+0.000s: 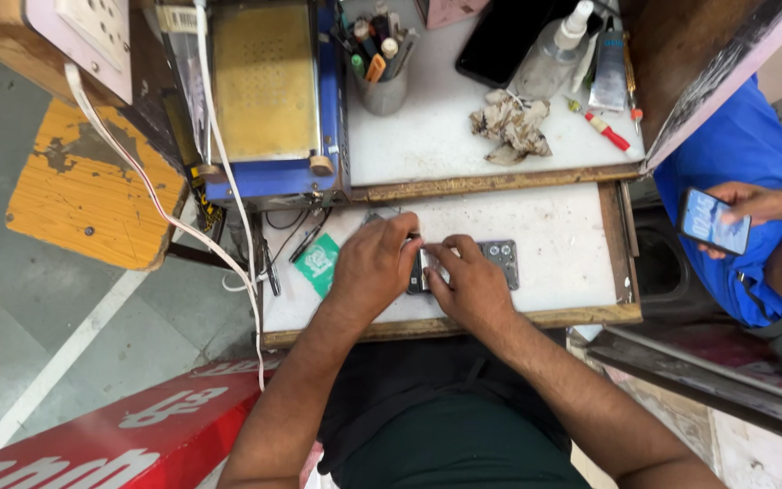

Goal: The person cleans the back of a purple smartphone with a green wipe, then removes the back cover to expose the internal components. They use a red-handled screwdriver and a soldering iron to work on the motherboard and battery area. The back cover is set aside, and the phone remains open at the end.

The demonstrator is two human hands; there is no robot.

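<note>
Left hand (375, 264): rests palm-down on the phone's left end, near the front edge of the pull-out shelf (563, 244); fingers curled close together over the phone, pinning it flat so that it cannot slide.
Right hand (469, 282): lies on the phone from the right, fingers bent and narrow, tips pressed at its upper edge beside the left hand; whether a tool is pinched there cannot be told.
Phone (498, 258): grey, back up, lying lengthwise at the middle of the shelf; only its right end with the camera lenses shows, the rest is under both hands.
Green packet (319, 263): flat on the shelf's left part, just beside the left hand, within easy reach.
Heating machine (264, 86): blue, with a yellow plate, at the worktop's left edge, above the shelf.
Tool cup (382, 86): stands right of the machine, pens and tools upright.
Rag (510, 127): crumpled near the worktop's front edge.
Spray bottle (549, 56): lies towards the back right corner.
Bystander: blue-clothed person at right, hand holding another phone (715, 220).
</note>
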